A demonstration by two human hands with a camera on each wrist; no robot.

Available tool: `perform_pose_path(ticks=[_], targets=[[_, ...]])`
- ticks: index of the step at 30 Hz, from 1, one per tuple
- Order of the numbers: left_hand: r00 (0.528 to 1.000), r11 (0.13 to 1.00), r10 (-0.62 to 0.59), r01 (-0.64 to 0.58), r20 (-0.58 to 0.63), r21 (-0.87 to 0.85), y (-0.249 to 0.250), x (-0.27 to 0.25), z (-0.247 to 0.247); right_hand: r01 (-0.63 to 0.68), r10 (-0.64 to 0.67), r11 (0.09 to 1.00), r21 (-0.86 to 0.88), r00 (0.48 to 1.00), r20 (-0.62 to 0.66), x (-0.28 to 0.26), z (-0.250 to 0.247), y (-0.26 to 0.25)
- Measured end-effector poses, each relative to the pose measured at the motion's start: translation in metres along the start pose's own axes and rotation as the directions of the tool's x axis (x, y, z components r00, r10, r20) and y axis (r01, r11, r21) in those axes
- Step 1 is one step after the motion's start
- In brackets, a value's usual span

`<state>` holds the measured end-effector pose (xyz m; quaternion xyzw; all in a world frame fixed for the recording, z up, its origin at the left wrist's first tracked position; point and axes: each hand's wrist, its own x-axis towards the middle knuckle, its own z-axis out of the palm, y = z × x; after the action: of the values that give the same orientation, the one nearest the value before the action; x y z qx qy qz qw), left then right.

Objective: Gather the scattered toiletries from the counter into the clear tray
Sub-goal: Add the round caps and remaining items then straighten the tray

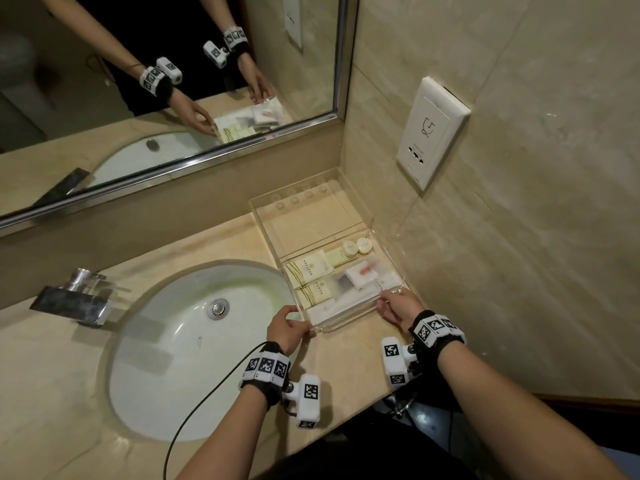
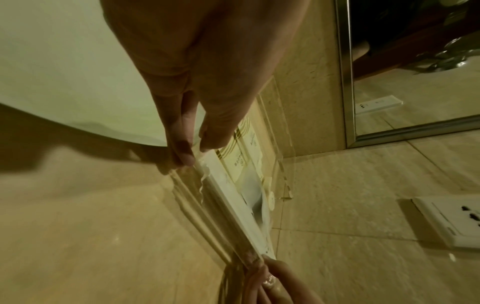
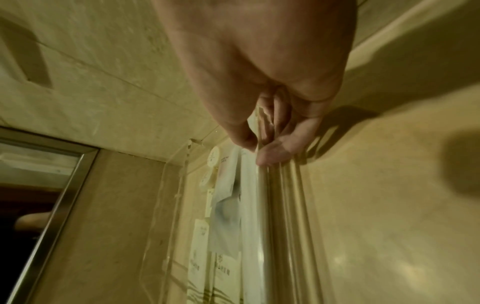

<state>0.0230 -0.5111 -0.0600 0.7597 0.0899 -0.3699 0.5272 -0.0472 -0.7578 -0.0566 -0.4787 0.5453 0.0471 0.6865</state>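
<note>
Where the beige veined stone counter (image 1: 214, 251) meets the tiled corner, the clear tray (image 1: 311, 216), a hard transparent rectangle with thick glossy walls, sits at about 1 o'clock from the oval white basin (image 1: 180, 348). Its far half is bare, with a row of small round bumps along the back edge. The near half holds the toiletries: two cream paper sachets (image 1: 308, 271) with gold stripes and small vertical print too fine to read, two round white caps (image 1: 356, 247) at 12 o'clock from them, a white packet (image 1: 360, 275) with a pinkish-red item inside, a soft see-through bag and a long white box (image 1: 343, 306) along the front wall.

The left hand (image 1: 287, 329) pinches the tray's near left corner, thumb (image 2: 215, 133) on top and a fingertip (image 2: 184, 152) on the outer wall. The right hand (image 1: 398, 306) clamps the near right corner, at 3 o'clock from the left, thumb (image 3: 244, 135) inside the wall and fingers (image 3: 283, 148) outside.

A white wall socket plate (image 1: 429, 133) bearing a line-drawn shaver face hangs at 1 o'clock from the tray. A steel-framed mirror (image 1: 173, 64) and a chrome tap (image 1: 76, 299) stand at 10 o'clock.
</note>
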Motion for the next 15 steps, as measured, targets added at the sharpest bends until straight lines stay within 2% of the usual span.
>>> perform_pose_path(ticks=[8,15], targets=[[0.995,0.998,0.054,-0.056,-0.08,-0.029,0.004,0.0,0.0,0.02,-0.021,0.996,0.083,1.0,0.005,-0.001,0.007,-0.007],[0.997,0.998,0.03,-0.033,-0.076,-0.047,0.008,0.005,0.004,0.028,-0.028,0.997,0.07,1.0,-0.001,0.004,0.012,-0.018]])
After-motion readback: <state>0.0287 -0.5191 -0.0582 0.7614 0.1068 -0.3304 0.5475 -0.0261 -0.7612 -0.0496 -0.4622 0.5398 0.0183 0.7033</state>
